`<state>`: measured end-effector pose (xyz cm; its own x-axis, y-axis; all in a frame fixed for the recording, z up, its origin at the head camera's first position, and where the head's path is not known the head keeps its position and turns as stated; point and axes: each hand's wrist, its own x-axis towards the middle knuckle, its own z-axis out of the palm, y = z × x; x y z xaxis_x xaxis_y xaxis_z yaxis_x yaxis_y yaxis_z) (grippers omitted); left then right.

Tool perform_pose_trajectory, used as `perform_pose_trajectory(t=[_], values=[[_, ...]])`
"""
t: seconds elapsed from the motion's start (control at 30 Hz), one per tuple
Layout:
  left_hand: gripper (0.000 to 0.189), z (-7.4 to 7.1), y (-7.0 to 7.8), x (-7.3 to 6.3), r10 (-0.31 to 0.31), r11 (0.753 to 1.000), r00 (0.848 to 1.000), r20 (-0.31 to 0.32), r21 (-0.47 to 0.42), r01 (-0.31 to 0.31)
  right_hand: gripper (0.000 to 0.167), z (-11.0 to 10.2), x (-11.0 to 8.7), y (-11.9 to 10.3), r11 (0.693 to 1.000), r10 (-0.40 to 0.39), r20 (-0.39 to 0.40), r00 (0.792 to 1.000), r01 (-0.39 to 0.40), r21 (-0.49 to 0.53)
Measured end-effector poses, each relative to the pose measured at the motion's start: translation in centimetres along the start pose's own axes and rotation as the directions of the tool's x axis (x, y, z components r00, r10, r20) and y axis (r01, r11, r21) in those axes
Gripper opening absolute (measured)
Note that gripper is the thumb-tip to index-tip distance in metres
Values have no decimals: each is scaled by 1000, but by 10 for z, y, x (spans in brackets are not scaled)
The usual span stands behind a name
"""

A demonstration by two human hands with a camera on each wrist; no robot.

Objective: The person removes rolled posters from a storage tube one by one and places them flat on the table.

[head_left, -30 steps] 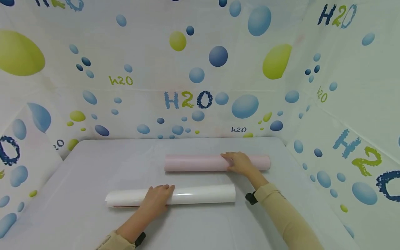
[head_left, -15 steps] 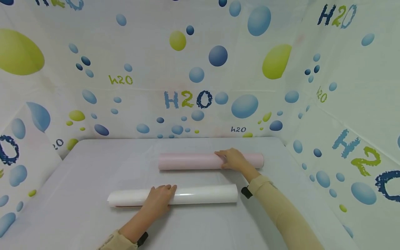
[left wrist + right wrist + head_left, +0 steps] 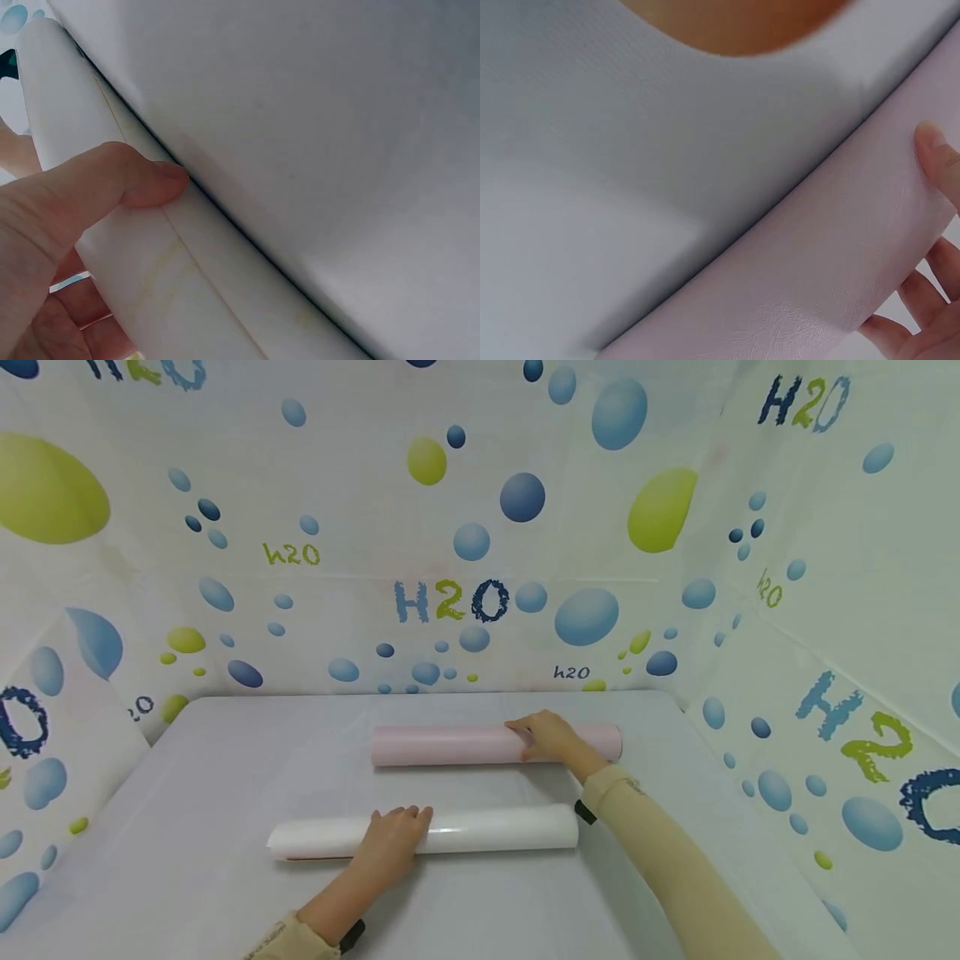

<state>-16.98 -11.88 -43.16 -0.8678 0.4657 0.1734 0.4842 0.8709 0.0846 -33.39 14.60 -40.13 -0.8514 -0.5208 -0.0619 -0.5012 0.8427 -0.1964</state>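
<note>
A glossy white roll of sheet material (image 3: 495,831) lies crosswise on the table, nearer the person. The left hand (image 3: 393,839) grips it left of its middle, its thumb (image 3: 142,176) on the near side close to the seam and the fingers over the far side. Farther back lies a pale pink roll (image 3: 442,746), roughly parallel to the white one. The right hand (image 3: 551,737) holds the pink roll right of its middle. In the right wrist view the thumb (image 3: 934,154) presses its textured surface, with the other fingers curled round the opposite side.
Both rolls lie on a white-covered table (image 3: 210,777). Behind it and at the sides hang white sheets (image 3: 337,468) printed with bubbles and lettering. A strip of table separates the two rolls. Black bands (image 3: 585,812) show at the sleeve cuffs.
The pink roll has slid left and slightly back with the right hand. The white roll has shifted a little right with the left hand. Both grips stay the same.
</note>
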Motion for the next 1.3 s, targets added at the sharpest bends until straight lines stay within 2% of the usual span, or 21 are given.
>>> perform_pose_trajectory(t=[0.27, 0.4, 0.57, 0.8, 1.03, 1.3], values=[[52, 1, 6, 1, 7, 1000, 1000, 22, 23, -7, 64, -1, 6, 1, 1000, 24, 29, 999, -24, -1], [50, 0, 13, 1, 35, 998, 999, 21, 49, -36, 64, 1, 12, -1, 999, 34, 31, 999, -34, 6], [47, 3, 23, 3, 58, 996, 998, 10, 73, -59, 63, 2, 23, -8, 998, 45, 34, 998, -47, 37], [46, 6, 33, 5, 52, 995, 998, 42, 80, -55, 63, 0, 34, -21, 990, 98, 87, 991, -106, 93], [42, 6, 43, 9, 70, 993, 997, 41, 92, -74, 62, -2, 40, -27, 978, 127, 84, 988, -139, 154], [42, 7, 53, 13, 83, 989, 996, 32, 122, -86, 62, -5, 47, -35, 974, 151, 99, 984, -165, 153]])
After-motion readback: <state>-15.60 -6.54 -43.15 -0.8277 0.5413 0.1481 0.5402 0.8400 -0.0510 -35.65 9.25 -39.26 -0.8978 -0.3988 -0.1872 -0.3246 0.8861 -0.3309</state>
